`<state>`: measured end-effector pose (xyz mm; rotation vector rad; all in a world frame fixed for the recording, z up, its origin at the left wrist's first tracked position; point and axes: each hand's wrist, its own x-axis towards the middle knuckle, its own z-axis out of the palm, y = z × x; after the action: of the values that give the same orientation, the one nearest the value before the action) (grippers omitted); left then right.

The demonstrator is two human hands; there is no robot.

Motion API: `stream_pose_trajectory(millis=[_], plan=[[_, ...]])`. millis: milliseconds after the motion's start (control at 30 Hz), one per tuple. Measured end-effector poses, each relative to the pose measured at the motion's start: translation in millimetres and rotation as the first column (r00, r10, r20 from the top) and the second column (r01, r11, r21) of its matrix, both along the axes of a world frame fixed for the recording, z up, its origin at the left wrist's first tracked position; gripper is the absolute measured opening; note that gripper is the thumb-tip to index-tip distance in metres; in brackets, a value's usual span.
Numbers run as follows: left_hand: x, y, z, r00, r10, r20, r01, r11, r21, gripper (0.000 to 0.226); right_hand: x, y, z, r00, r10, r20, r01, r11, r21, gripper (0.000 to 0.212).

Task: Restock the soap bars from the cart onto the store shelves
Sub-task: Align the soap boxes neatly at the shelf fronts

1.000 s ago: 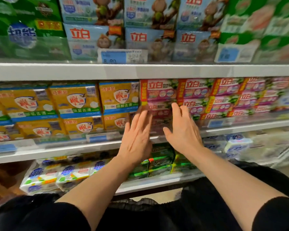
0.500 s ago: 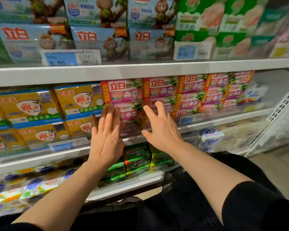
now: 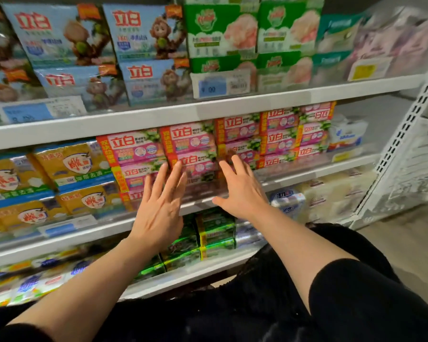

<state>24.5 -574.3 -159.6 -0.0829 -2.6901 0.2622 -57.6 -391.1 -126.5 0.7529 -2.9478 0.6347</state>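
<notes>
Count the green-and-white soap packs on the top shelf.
4 green-and-white packs: two side by side on top, two beneath them, right of the blue monkey packs. More may be hidden behind.

— Fixtures? 
— White metal shelf boards point(image 3: 208, 108), tiered, above and below finger level; white perforated upright point(image 3: 403, 134) well right of the fingertips.
— Fittings? 
— Blue-and-white price label point(image 3: 221, 85) above the fingers.
— Floor? 
— Pale beige floor point(image 3: 410, 245), lower right.
</notes>
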Motion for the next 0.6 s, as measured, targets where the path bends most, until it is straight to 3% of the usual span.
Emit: stream_pose_trajectory(millis=[133, 333, 467, 600], plan=[[-11.3, 22.2, 3.6, 0.998, 0.020, 0.064, -0.013, 0.994, -0.107, 0.096, -3.8, 14.9, -0.4, 0.997, 0.032, 0.064, -0.033, 0.999, 0.020, 0.095], [-14.0, 18.0, 6.9, 0.939, 0.220, 0.265, -0.189, 0.972, -0.137, 0.101, -5.3, 11.9, 3.7, 0.986, 0.063, 0.153, -0.062, 0.998, -0.014, 0.098], [-10.4, 8.4, -2.1, 0.948, 0.195, 0.251, -0.155, 0.973, -0.168, 0.103, -3.3, -3.5, -1.9, 0.986, 0.042, 0.161, -0.054, 0.996, 0.066, 0.099], [-13.3, 13.1, -6.1, 0.913, 0.221, 0.343, -0.175, 0.972, -0.159, 0.090, 3.8, -23.1, -5.9, 0.990, -0.014, 0.140, 0.006, 0.998, 0.057, 0.099]])
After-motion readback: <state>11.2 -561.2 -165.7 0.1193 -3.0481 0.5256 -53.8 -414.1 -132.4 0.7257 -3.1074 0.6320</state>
